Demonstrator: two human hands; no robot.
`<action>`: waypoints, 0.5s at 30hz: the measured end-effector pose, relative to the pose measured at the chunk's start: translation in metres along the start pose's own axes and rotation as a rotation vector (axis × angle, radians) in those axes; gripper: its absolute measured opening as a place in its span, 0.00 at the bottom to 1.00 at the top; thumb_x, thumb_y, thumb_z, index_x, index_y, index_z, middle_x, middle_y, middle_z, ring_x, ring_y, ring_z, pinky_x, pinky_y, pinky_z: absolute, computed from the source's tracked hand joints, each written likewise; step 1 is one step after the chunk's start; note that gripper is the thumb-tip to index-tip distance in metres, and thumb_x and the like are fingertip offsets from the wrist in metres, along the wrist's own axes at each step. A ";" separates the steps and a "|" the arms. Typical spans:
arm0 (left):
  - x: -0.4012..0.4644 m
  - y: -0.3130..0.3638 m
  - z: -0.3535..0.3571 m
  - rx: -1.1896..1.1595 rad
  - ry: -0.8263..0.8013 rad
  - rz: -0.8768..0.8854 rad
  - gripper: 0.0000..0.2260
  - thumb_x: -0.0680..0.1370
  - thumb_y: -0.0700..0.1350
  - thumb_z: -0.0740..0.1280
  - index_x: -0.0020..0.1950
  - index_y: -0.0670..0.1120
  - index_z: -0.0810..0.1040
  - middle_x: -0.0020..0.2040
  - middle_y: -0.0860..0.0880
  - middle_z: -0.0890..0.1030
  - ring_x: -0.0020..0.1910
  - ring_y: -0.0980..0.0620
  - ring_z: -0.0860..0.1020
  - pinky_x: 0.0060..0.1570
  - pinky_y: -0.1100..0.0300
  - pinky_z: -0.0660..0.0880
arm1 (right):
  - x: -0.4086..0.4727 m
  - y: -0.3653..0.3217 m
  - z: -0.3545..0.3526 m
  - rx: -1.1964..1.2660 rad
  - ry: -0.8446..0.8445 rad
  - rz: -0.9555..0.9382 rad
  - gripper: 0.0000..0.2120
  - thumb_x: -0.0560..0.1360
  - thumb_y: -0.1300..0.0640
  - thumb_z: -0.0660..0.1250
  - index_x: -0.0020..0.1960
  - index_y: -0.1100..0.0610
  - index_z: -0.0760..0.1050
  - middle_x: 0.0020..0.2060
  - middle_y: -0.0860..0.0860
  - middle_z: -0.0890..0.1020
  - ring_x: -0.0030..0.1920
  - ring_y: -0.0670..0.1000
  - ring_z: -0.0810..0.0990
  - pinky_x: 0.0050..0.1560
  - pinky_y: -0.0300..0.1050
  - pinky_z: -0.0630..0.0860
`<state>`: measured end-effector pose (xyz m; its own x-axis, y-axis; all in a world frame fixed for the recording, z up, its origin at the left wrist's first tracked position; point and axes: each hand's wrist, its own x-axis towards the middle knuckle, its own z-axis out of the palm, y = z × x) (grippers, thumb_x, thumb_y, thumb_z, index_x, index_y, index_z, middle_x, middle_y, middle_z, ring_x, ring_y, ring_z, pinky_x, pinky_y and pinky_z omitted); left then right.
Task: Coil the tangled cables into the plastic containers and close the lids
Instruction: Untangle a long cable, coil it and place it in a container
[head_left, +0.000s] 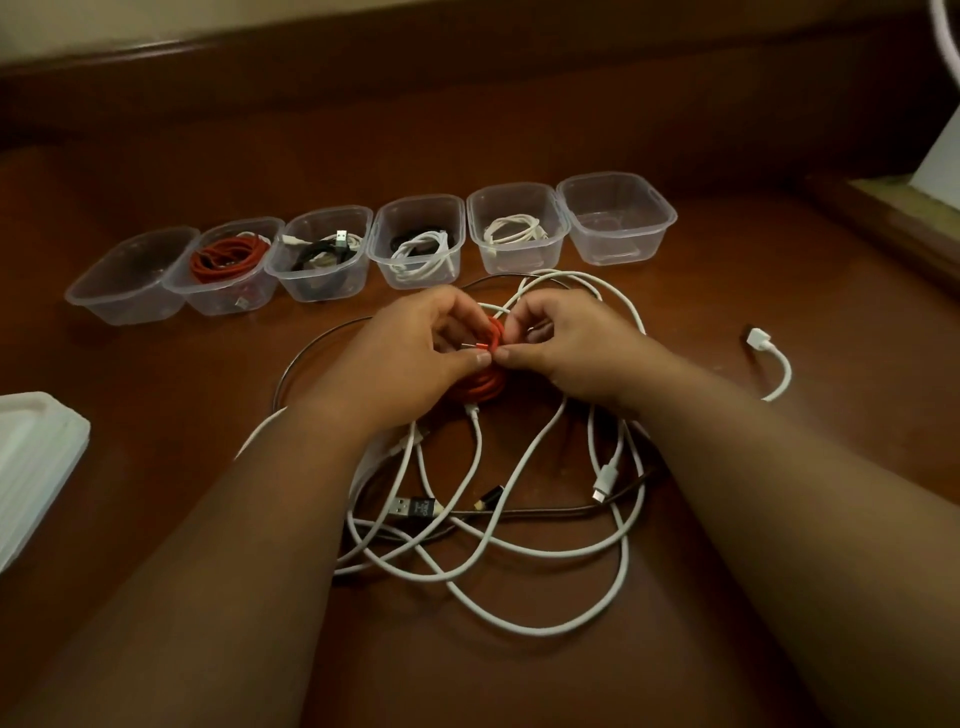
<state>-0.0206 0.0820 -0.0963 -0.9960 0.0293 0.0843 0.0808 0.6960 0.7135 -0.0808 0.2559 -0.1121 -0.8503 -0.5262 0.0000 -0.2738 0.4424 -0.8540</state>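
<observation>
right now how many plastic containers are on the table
6, in one row behind the hands: empty far-left container, red-cable container, black-cable container, white-cable container, cream-cable container, empty far-right container. None seem hidden.

Dim warm light, soft wide-angle blur

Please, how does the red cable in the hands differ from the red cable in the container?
The red cable in the hands is held by the left hand and right hand as a tight small coil over the tangle; the red cable in the container lies as a wider, looser coil, untouched. Both are red and coiled.
</observation>
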 end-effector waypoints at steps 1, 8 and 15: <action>0.000 0.000 0.001 -0.014 0.014 -0.023 0.09 0.75 0.43 0.74 0.51 0.54 0.78 0.46 0.54 0.82 0.46 0.57 0.82 0.49 0.58 0.81 | 0.000 0.001 -0.001 0.046 -0.018 0.015 0.07 0.75 0.61 0.72 0.45 0.50 0.77 0.44 0.50 0.82 0.49 0.50 0.82 0.52 0.46 0.81; -0.002 0.006 0.004 0.258 0.043 0.039 0.07 0.77 0.48 0.71 0.52 0.58 0.79 0.42 0.63 0.75 0.42 0.66 0.74 0.39 0.73 0.67 | 0.000 0.002 0.000 0.133 -0.027 0.030 0.13 0.74 0.69 0.69 0.46 0.52 0.74 0.45 0.54 0.82 0.49 0.53 0.83 0.54 0.51 0.82; -0.006 0.008 0.026 0.455 0.022 0.087 0.18 0.73 0.49 0.73 0.56 0.53 0.68 0.51 0.53 0.76 0.50 0.51 0.75 0.48 0.54 0.74 | 0.000 -0.001 0.005 0.114 0.096 0.068 0.11 0.76 0.67 0.65 0.48 0.50 0.74 0.47 0.53 0.80 0.49 0.53 0.81 0.51 0.49 0.81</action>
<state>-0.0145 0.1062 -0.1089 -0.9848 0.0899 0.1487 0.1346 0.9358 0.3258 -0.0781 0.2520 -0.1136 -0.9058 -0.4234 -0.0148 -0.1659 0.3866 -0.9072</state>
